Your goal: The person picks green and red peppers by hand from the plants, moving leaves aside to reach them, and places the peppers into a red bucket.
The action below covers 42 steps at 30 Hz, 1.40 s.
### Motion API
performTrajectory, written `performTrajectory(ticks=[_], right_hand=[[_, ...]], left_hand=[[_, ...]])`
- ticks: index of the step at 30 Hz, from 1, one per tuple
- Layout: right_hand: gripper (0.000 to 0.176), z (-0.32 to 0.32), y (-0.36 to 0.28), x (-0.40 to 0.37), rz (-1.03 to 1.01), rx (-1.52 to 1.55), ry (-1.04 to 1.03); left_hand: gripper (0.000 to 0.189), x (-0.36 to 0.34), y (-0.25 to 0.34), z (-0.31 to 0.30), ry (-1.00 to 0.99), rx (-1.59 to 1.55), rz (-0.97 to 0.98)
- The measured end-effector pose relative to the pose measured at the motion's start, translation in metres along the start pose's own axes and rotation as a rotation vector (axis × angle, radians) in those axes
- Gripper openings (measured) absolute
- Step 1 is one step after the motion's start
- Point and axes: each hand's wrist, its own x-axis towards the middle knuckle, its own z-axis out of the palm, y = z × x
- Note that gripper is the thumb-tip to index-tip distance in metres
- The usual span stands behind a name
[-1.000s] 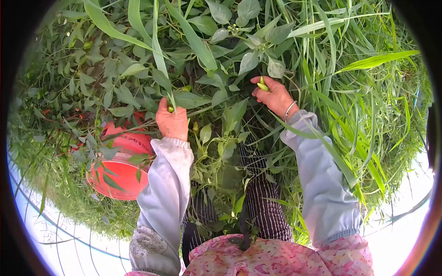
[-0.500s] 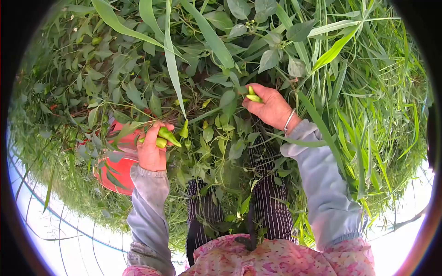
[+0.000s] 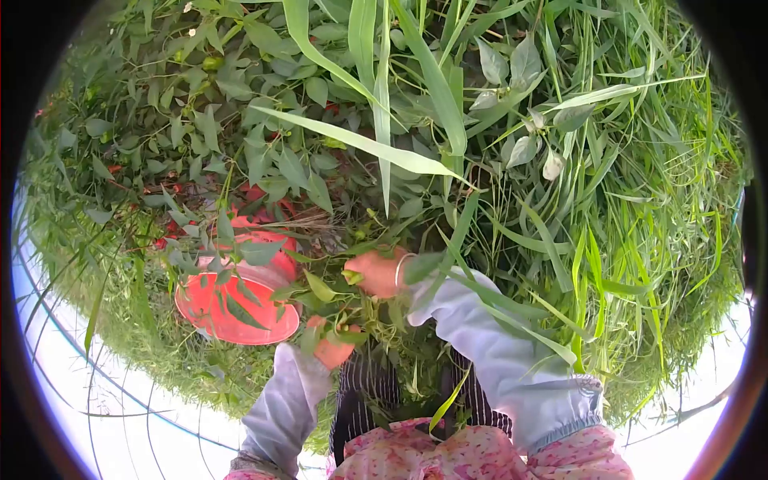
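My right hand (image 3: 376, 272) is closed on a green pepper (image 3: 352, 277), whose tip pokes out past the fingers. Just below it, among the leaves of a pepper plant (image 3: 320, 290), is my left hand (image 3: 332, 350). Its fingers are curled and partly covered by foliage, with some green showing between them. Left of both hands stands a red bucket (image 3: 268, 324), its wide mouth tilted toward me and a few leaves hanging across it.
Dense pepper plants (image 3: 184, 120) with several red and green fruits spread at the upper left. Tall grass (image 3: 632, 208) crowds the right side, and long blades (image 3: 368, 148) cross in front. My striped trouser legs (image 3: 372, 384) are below the hands.
My right hand has moved left and down with its pepper. My left hand, which plainly held green peppers before, has dropped right and down into the leaves. The view has shifted.
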Motion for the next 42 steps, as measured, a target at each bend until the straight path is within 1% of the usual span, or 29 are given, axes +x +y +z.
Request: performTrajectory(ticks=[1, 2, 4, 6, 8, 11, 13, 15, 18, 19, 21, 23, 24, 25, 26, 28, 29, 30, 31, 34, 36, 37, 39, 41, 42], right_hand=[[0.020, -0.004, 0.008, -0.008, -0.120, -0.103, 0.046], [0.022, -0.004, 0.014, -0.010, -0.084, -0.163, -0.016], [0.026, 0.000, 0.028, -0.010, -0.017, -0.285, -0.139], [0.032, -0.001, 0.037, -0.021, -0.007, -0.324, -0.114], [0.037, -0.002, 0.036, -0.027, -0.001, -0.330, -0.070], [0.040, 0.010, 0.031, -0.031, -0.024, -0.312, 0.021], [0.041, 0.020, 0.026, -0.027, -0.036, -0.317, 0.005], [0.041, 0.030, 0.023, -0.018, -0.048, -0.346, -0.007], [0.041, 0.035, 0.022, -0.023, -0.035, -0.273, 0.029], [0.041, 0.032, 0.017, -0.029, -0.005, -0.255, -0.009], [0.043, 0.020, 0.011, -0.033, 0.043, -0.235, -0.082], [0.045, 0.027, 0.023, -0.029, 0.038, -0.280, -0.068], [0.045, 0.031, 0.028, -0.028, 0.037, -0.297, -0.065], [0.048, 0.034, 0.030, -0.028, 0.087, -0.281, -0.049], [0.048, 0.034, 0.030, -0.029, 0.089, -0.279, -0.058], [0.050, 0.028, 0.030, -0.034, 0.092, -0.282, -0.073], [0.051, 0.027, 0.031, -0.035, 0.098, -0.280, -0.105], [0.051, 0.025, 0.031, -0.034, 0.113, -0.269, -0.091], [0.051, 0.027, 0.031, -0.035, 0.130, -0.254, -0.081], [0.048, 0.035, 0.040, -0.034, 0.128, -0.238, -0.043], [0.046, 0.035, 0.043, -0.036, 0.128, -0.226, -0.036], [0.044, 0.031, 0.043, -0.036, 0.137, -0.216, -0.038], [0.041, 0.025, 0.041, -0.035, 0.151, -0.207, -0.027], [0.041, 0.012, 0.035, -0.035, 0.154, -0.198, -0.025], [0.041, 0.006, 0.031, -0.038, 0.161, -0.197, -0.033]], left_hand=[[0.026, 0.001, 0.003, -0.005, -0.079, -0.006, -0.040], [0.028, 0.000, 0.008, -0.011, -0.036, -0.070, -0.052], [0.032, 0.004, 0.048, -0.033, 0.053, -0.199, -0.067], [0.033, 0.005, 0.049, -0.053, 0.243, -0.186, -0.166], [0.029, 0.002, 0.017, -0.064, 0.460, -0.023, -0.126], [0.035, -0.024, -0.032, -0.087, 0.528, 0.481, -0.160], [0.038, -0.038, -0.053, -0.104, 0.532, 0.831, -0.205], [0.040, -0.041, -0.076, -0.111, 0.577, 0.829, -0.091], [0.035, -0.017, -0.032, -0.116, 0.505, 0.769, 0.107], [0.033, -0.002, -0.024, -0.110, 0.457, 0.443, 0.060], [0.026, 0.025, -0.066, -0.090, 0.485, -0.023, -0.020], [0.020, 0.065, -0.067, -0.072, 0.508, -0.375, -0.133], [0.019, 0.086, -0.024, -0.073, 0.437, -0.579, -0.229], [0.021, 0.111, -0.048, -0.068, 0.422, -0.684, -0.299], [0.024, 0.138, -0.080, -0.059, 0.412, -0.791, -0.367], [0.028, 0.176, -0.100, -0.047, 0.386, -1.000, -0.614], [0.031, 0.188, -0.106, -0.041, 0.370, -1.082, -0.641], [0.034, 0.199, -0.107, -0.038, 0.353, -1.163, -0.663], [0.038, 0.205, -0.100, -0.038, 0.346, -1.307, -0.620], [0.044, 0.219, -0.083, -0.039, 0.628, -1.553, -0.381], [0.042, 0.227, -0.102, -0.042, 0.515, -1.626, -0.235], [0.041, 0.229, -0.093, -0.040, 0.586, -1.570, -0.247], [0.037, 0.231, -0.080, -0.046, 0.631, -1.545, -0.251], [0.028, 0.235, -0.089, -0.039, 0.567, -1.629, -0.258], [0.025, 0.232, -0.083, -0.033, 0.534, -1.680, -0.268]])
